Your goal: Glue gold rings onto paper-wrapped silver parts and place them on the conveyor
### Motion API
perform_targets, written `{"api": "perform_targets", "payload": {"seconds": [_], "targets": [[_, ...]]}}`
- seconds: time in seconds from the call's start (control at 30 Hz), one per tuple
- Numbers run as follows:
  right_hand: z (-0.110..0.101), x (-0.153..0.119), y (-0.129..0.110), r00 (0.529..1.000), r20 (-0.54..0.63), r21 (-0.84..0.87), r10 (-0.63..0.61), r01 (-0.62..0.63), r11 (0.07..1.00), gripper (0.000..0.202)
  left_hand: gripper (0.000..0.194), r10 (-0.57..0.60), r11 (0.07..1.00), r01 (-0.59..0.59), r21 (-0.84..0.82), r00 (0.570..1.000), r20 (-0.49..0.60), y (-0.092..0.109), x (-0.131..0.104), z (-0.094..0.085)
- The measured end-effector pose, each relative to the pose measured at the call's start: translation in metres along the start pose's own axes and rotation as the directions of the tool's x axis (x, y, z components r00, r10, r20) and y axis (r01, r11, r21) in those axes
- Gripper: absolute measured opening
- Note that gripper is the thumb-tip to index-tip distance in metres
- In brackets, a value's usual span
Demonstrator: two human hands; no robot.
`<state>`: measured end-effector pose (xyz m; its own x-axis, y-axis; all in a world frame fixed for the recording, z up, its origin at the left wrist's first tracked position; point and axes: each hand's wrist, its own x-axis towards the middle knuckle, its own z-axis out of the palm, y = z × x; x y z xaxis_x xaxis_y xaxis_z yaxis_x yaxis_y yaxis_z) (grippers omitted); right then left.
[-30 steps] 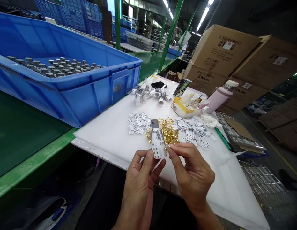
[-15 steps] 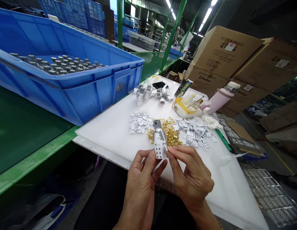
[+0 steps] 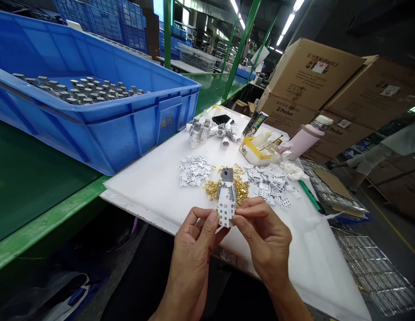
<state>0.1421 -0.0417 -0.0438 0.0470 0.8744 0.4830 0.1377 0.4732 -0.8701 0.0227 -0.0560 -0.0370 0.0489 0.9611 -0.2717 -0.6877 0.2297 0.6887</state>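
Note:
A white, bottle-shaped part [image 3: 226, 196] with a square grey top and small square marks on its side stands nearly upright in my fingers. My left hand [image 3: 195, 245] is closed on its lower left side, thumb in front. At its lower right edge, the thumb and fingers of my right hand [image 3: 265, 238] pinch together; whether a small plate sits between them is hidden. Behind the part lie gold rings [image 3: 212, 189]. Small white-grey plates form a left pile [image 3: 195, 170] and a right pile [image 3: 272, 185].
Similar white parts [image 3: 195, 136] stand and lie farther back, near a black phone [image 3: 223, 119]. A yellow-edged tray [image 3: 257, 154], pink bottle [image 3: 307, 139] and green pen [image 3: 309, 195] are at right. A blue bin [image 3: 133, 120] of grey pieces stands left.
The part has turned between my fingers, its marked side now facing me more squarely, and has shifted slightly right. My right hand has drawn in closer. A person appears at the far right.

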Motion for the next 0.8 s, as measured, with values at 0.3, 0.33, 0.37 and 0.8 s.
{"api": "perform_targets", "payload": {"seconds": [0.3, 0.33, 0.37, 0.8], "targets": [[-0.010, 0.009, 0.001, 0.874, 0.292, 0.388, 0.388, -0.479, 0.788, 0.030, 0.016, -0.049, 0.994, 0.040, 0.099, 0.994, 0.093, 0.005, -0.002, -0.007], [-0.012, 0.010, 0.000, 0.862, 0.321, 0.374, 0.391, -0.495, 0.785, 0.031, 0.016, -0.062, 0.992, 0.051, 0.117, 0.993, 0.100, 0.007, -0.001, -0.008], [-0.014, 0.012, 0.000, 0.853, 0.348, 0.356, 0.390, -0.505, 0.786, 0.033, 0.016, -0.078, 0.989, 0.063, 0.134, 0.991, 0.108, 0.008, -0.001, -0.009], [-0.018, 0.008, -0.006, 0.899, 0.323, 0.086, 0.296, -0.340, 0.937, 0.030, 0.018, -0.053, 0.955, 0.021, 0.295, 0.993, 0.101, 0.010, -0.002, -0.012]]}}
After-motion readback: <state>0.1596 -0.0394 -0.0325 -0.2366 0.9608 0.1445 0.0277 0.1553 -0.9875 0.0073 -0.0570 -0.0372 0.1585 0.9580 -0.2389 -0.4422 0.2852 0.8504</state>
